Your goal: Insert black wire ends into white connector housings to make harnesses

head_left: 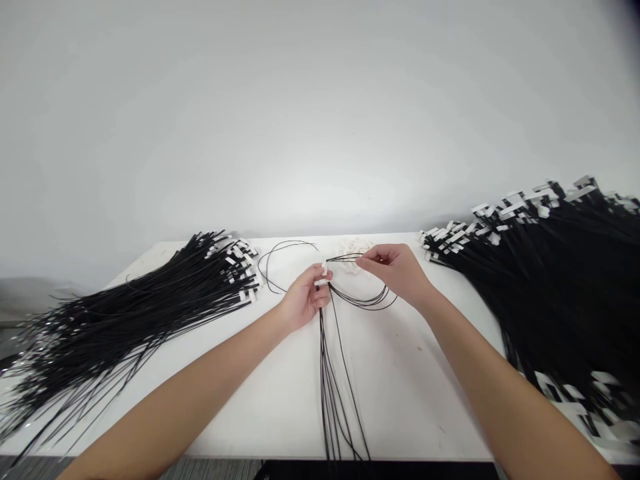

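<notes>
The left hand (305, 297) has its grip closed around a small bundle of thin black wires (327, 387), fingers curled, with a white tag (324, 270) showing at the thumb. The right hand (395, 270) closes its grip in a pinch, thumb against fingertips, on the upper ends of the same wires, which sag in a curve between the two hands. Both hands sit over the middle of the white worktop (400, 373), toward its far edge. From the left hand the bundle runs straight to the near edge and over it. A loose wire loop (280, 257) lies just beyond the left hand. Just behind the hands is a small heap of white pieces (357, 247). A left pile (125, 313) of tagged black wires fans across the left edge. A larger right pile (565, 280) covers the right edge and far right corner. A plain wall (320, 100) rises behind the far edge.
</notes>
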A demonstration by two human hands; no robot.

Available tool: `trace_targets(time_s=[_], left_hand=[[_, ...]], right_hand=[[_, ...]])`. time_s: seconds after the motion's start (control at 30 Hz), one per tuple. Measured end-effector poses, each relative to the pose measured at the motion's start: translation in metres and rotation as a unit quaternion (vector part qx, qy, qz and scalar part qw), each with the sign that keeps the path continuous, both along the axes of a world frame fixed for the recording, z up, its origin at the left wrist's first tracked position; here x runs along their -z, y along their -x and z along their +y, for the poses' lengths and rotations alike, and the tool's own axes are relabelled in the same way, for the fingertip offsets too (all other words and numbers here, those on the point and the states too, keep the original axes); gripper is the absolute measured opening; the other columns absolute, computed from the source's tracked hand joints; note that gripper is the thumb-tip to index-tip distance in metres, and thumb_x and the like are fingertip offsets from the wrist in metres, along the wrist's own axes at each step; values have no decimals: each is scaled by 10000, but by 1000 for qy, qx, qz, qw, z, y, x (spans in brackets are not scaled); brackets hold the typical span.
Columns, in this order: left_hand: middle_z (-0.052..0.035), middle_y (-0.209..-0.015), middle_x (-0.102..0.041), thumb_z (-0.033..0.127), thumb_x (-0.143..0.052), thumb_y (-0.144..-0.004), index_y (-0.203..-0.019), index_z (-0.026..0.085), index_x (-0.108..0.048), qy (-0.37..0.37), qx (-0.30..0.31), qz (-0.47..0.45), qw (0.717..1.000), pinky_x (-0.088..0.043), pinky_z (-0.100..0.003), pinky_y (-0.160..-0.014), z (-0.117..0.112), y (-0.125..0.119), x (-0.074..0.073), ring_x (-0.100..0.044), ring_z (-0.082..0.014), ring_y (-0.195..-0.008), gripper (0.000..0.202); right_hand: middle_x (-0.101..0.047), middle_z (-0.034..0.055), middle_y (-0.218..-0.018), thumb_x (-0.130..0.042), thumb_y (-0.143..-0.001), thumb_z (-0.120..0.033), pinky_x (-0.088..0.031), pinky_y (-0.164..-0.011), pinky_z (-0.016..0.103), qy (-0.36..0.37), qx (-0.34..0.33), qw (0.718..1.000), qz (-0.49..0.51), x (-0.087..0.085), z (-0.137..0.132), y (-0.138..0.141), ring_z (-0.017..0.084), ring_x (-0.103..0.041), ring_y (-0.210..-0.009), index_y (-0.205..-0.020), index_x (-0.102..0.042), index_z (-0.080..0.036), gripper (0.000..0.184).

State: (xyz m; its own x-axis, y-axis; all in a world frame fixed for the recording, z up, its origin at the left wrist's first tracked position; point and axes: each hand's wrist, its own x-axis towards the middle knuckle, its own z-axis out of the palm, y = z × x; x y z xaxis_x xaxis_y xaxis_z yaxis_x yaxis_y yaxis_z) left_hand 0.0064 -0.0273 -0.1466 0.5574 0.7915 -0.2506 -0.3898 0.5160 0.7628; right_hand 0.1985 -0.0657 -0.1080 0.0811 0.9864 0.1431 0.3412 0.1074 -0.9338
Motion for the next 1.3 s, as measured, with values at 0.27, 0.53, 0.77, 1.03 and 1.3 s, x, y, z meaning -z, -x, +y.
trace_targets(time_s=[0.27, 0.53, 0.77, 1.03, 1.3], left_hand=[[41, -787, -437, 252, -547, -760, -782, 186, -409, -5, 12, -2, 1000, -164, -176, -366, -1, 0, -2, -213, -18, -416, 155], [42, -787, -437, 248, -553, -749, -777, 179, -427, -12, 16, 11, 1000, -176, -177, -368, -2, -1, -4, -217, -13, -416, 146], [34, -802, -424, 236, -549, -758, -773, 151, -469, -56, 8, 47, 997, -128, -172, -379, -4, -3, 0, -233, 4, -416, 117], [27, -816, -443, 225, -557, -748, -765, 153, -466, -71, 15, 62, 995, -147, -180, -390, -6, -3, -3, -244, 9, -411, 117], [23, -795, -444, 223, -561, -743, -766, 150, -468, -77, 24, 69, 994, -156, -181, -394, -10, -5, -6, -266, 10, -404, 121]], right_hand=[[-529, 9, -605, -616, -701, -398, -300, -462, 197, -3, 5, 1000, -15, 6, 1, 1, 66, -382, -527, -671, -622, -146, 253], [-568, 14, -641, -611, -705, -400, -334, -476, 198, -17, 11, 999, -28, 8, 2, 2, 75, -425, -542, -683, -625, -156, 245], [-534, -19, -581, -570, -751, -301, -332, -496, 190, -130, 28, 978, -163, 9, 0, 4, 60, -413, -515, -657, -600, -173, 162], [-585, -28, -724, -509, -832, -282, -302, -508, 190, -303, 49, 878, -367, 22, 1, 6, 45, -459, -573, -777, -634, -212, 154], [-577, 38, -962, -529, -821, -245, -403, -807, 275, -331, 13, 893, -305, 22, 3, 11, 138, -499, -885, -758, -603, -187, 114]])
